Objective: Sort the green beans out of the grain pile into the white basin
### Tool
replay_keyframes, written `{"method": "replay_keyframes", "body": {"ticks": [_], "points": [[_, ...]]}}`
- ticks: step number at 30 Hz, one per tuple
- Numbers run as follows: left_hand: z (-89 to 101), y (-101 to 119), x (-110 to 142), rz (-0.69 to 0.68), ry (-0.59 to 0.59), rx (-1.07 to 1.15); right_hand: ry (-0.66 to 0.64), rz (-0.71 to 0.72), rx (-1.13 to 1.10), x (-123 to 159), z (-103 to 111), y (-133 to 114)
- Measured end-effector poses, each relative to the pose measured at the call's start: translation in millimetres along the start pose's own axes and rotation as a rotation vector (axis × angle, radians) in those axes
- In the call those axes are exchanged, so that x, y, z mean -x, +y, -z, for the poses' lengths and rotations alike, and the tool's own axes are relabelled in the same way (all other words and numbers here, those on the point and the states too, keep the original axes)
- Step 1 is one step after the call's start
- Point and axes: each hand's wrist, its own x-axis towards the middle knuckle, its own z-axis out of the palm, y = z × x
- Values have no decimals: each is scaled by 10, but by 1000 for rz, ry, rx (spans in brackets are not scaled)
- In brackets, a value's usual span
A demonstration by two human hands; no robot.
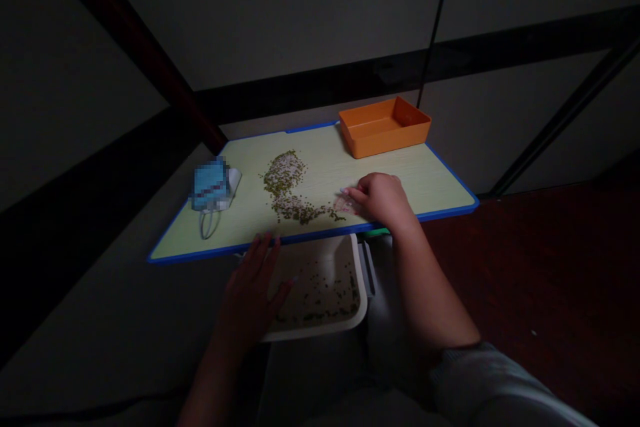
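Note:
Two heaps of small green and pale grains, one larger and one smaller, lie on a pale yellow board with a blue edge. A thin trail of grains runs from the smaller heap toward my right hand. That hand rests low over the board with curled fingers, beside a few pinkish pale bits. Whatever its fingertips hold is too small to make out. My left hand has its fingers spread at the board's front edge, partly over a white tub. Dark grains are scattered inside the tub.
An orange open box stands at the board's back right. On the left side lies a blurred blue object with a white part and a looped cord. Wall panels rise behind the board; dark red floor shows at right.

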Motion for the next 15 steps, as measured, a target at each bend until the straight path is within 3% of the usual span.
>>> {"method": "replay_keyframes", "body": {"ticks": [15], "points": [[-5, -4, -6, -19, 9, 7, -26, 102, -66, 27, 42, 81]]}}
